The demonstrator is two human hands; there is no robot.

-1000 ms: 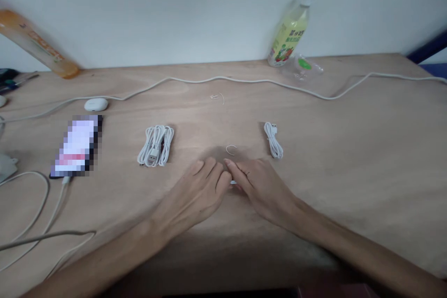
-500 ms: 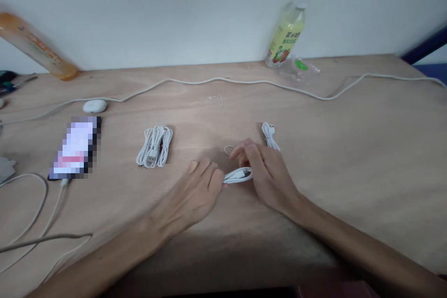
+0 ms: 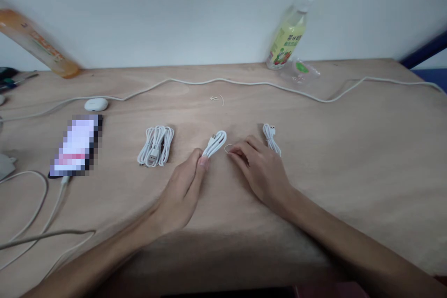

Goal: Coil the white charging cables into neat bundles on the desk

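Note:
My left hand (image 3: 183, 186) pinches the near end of a small folded white cable (image 3: 214, 143) that points away from me over the wooden table (image 3: 349, 158). My right hand (image 3: 260, 170) rests on the table just right of it, fingertips touching a thin wire tie (image 3: 228, 148). A bundled white cable (image 3: 156, 145) lies to the left of my left hand. Another small coiled white cable (image 3: 272, 138) lies partly behind my right hand's fingers.
A phone (image 3: 77, 145) with a plugged cord lies at the left, a white earbud case (image 3: 96, 104) beyond it. A long white cord (image 3: 244, 82) crosses the back of the table. A tilted drink bottle (image 3: 288, 35) stands by the wall, an orange tube (image 3: 38, 44) at far left.
The folded cable, first hidden under both hands, was lifted by both and now sits further away in my left fingers alone. My right hand let go and reached the wire tie.

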